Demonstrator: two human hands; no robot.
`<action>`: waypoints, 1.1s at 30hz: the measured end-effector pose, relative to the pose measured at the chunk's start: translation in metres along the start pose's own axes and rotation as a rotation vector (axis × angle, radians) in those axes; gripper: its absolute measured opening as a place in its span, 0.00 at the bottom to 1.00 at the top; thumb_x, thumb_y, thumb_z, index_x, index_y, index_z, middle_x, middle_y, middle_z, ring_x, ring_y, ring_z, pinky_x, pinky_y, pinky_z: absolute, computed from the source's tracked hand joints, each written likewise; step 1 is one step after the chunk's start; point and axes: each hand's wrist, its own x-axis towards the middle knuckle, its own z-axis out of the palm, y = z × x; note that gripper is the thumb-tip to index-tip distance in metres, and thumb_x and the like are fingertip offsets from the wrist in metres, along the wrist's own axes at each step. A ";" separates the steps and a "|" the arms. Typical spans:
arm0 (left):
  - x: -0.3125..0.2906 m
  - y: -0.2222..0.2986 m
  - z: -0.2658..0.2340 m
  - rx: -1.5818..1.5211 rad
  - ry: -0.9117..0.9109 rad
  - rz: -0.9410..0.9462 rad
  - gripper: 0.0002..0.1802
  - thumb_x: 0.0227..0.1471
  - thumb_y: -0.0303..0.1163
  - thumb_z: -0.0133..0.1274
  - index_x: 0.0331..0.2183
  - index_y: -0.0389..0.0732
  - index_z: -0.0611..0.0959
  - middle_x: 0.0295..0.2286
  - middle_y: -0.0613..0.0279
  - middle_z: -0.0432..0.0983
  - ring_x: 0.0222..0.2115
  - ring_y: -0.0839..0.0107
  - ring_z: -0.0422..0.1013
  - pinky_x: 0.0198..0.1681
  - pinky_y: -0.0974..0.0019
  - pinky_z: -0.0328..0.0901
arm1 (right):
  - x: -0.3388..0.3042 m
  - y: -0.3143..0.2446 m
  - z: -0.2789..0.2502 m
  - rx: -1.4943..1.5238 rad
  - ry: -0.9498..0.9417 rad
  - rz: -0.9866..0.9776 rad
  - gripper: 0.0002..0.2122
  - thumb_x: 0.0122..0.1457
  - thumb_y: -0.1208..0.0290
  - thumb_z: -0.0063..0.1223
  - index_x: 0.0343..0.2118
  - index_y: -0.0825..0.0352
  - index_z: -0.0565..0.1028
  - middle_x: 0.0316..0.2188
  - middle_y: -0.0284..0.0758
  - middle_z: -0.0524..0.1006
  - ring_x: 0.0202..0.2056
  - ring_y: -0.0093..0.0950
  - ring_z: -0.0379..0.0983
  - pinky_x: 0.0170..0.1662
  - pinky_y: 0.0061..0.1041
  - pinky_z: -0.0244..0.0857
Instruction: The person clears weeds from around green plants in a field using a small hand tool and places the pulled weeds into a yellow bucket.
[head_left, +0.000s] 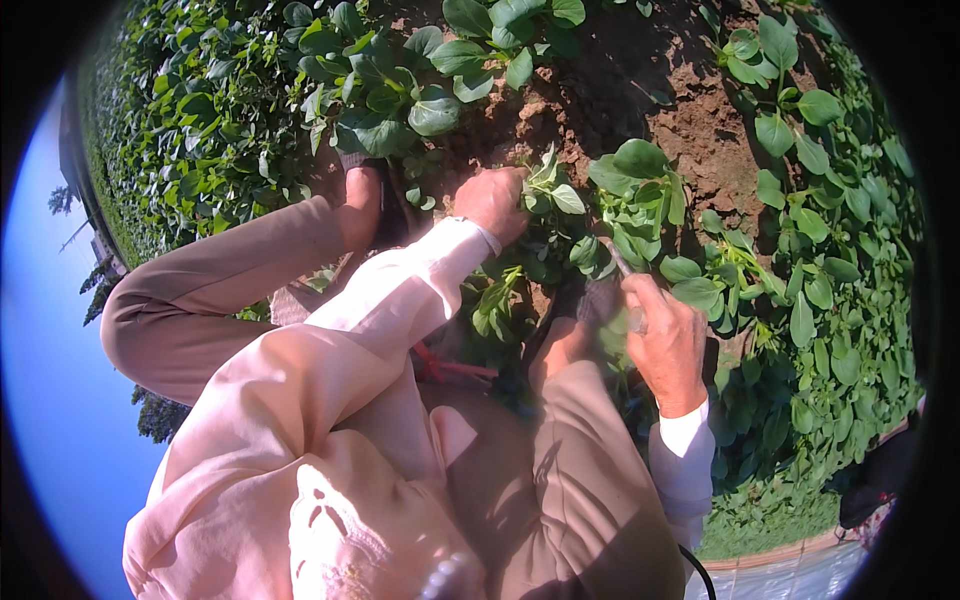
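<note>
Pink shirt (265,410) nearest; right hand (664,340) holds slim tool (619,259) pointing forward-left.

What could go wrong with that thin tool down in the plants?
The right hand holds the thin tool close to a green leafy plant, so a slip might nick it. The left hand is at a smaller plant nearby, so it could get scratched if the tool swung that way. The bare ankle is near too, and might get bumped.
</note>
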 end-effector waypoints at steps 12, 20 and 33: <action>0.038 0.009 0.018 0.058 -0.120 -0.278 0.20 0.40 0.40 0.62 0.33 0.35 0.83 0.33 0.45 0.80 0.37 0.51 0.77 0.40 0.57 0.72 | 0.001 -0.001 0.065 0.373 0.178 0.167 0.09 0.52 0.81 0.53 0.36 0.64 0.73 0.25 0.40 0.79 0.27 0.43 0.77 0.28 0.33 0.67; 0.023 -0.078 -0.021 -1.063 -0.383 -0.131 0.23 0.43 0.23 0.60 0.45 0.39 0.79 0.39 0.62 0.79 0.38 0.73 0.73 0.43 0.67 0.67 | -0.021 0.012 0.017 0.344 0.167 0.181 0.05 0.56 0.80 0.53 0.36 0.68 0.74 0.27 0.43 0.77 0.27 0.41 0.76 0.30 0.29 0.67; -0.003 -0.051 -0.025 -0.700 -0.233 0.084 0.18 0.43 0.26 0.60 0.40 0.37 0.81 0.32 0.58 0.81 0.36 0.69 0.76 0.40 0.65 0.68 | -0.015 0.007 0.029 0.197 0.061 0.069 0.12 0.49 0.82 0.53 0.37 0.62 0.73 0.27 0.40 0.78 0.28 0.46 0.74 0.29 0.39 0.66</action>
